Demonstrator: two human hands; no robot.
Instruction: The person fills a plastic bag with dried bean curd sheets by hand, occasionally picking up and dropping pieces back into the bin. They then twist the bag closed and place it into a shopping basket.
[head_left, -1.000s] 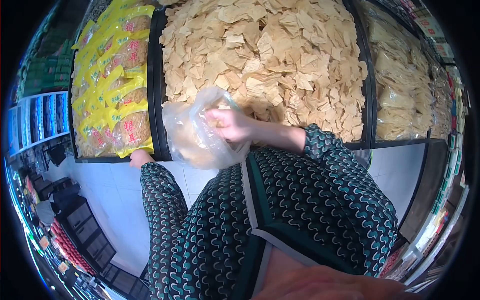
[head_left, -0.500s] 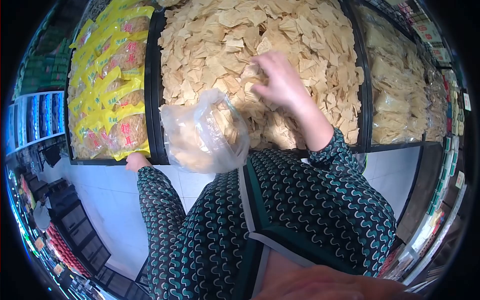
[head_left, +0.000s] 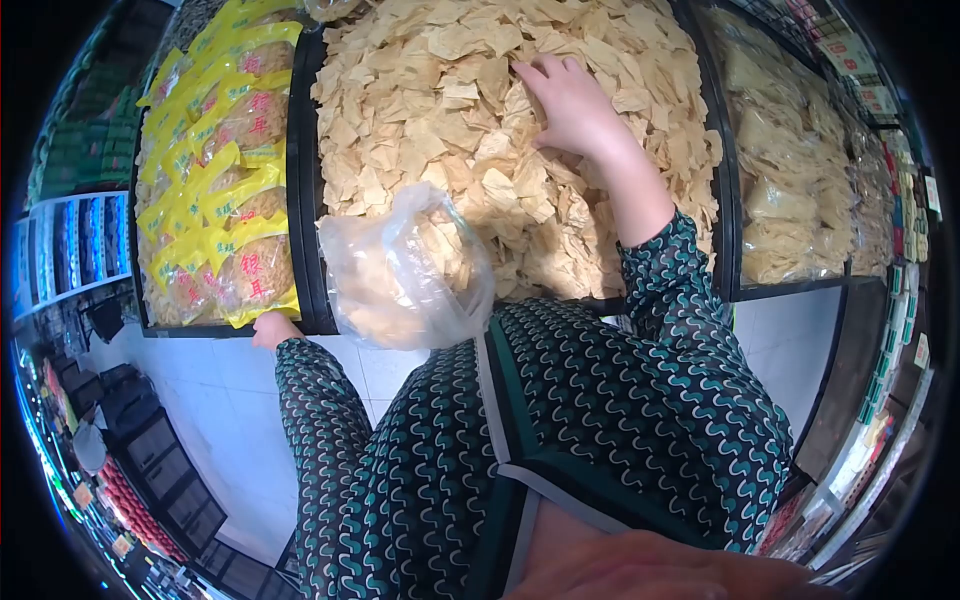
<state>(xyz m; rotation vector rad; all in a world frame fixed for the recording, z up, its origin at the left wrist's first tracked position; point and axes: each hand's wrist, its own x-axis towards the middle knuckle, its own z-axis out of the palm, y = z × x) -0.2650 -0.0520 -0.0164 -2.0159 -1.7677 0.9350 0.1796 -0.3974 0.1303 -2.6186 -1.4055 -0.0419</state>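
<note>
My right hand (head_left: pixel 578 112) lies on a broad heap of dried, pale yellow flakes (head_left: pixel 420 120) that look like broken tofu skin. Its fingers are spread, with the tips touching the flakes, and I see nothing held in it. A clear plastic bag (head_left: pixel 410 280) partly filled with the same flakes sits at the heap's front left, its mouth loosely open and its handles up. Neither hand is touching the bag. My left hand (head_left: pixel 274 329) rests at the front edge of the left bin, just below yellow packets (head_left: pixel 255 270); its fingers are mostly hidden.
Black dividers (head_left: pixel 309 180) separate the bins. Yellow packets with red characters fill the left bin. Clear-wrapped pale goods (head_left: pixel 795 190) lie in the right one. Stocked shelves stand on both sides, and white floor tiles (head_left: pixel 220 400) show below the display.
My right hand has moved forward and a little right over the flakes, and its fingers have spread more. The bag and my left hand stay nearly where they were.
</note>
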